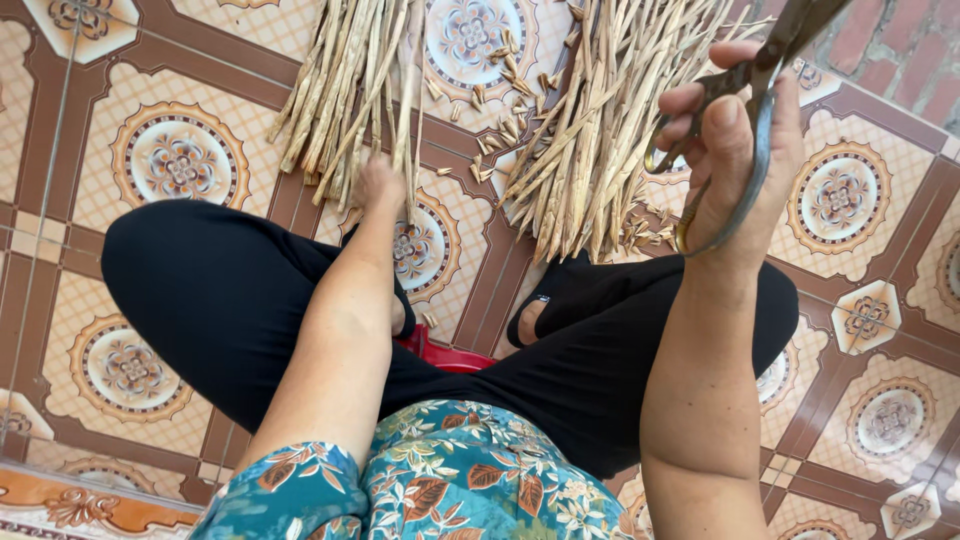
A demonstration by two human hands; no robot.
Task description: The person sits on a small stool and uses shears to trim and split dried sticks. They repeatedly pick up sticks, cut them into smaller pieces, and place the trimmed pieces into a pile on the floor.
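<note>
left hand (378, 182): grasping stalks in left bundle (345, 90) | right hand (728, 150): clenched on scissors (752, 100) | right bundle (600, 130) on tiled floor (180, 160)

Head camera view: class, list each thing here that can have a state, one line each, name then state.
Left hand: reaching down, gripping pale dried stalks from the left pile.
Right hand: raised, fingers through the handles of dark metal scissors.
Dark metal scissors: held up; blades partly out of frame.
Left pile of pale dried stalks: lying on the floor.
Right pile of pale dried stalks: fanned out, short cut pieces scattered around.
</note>
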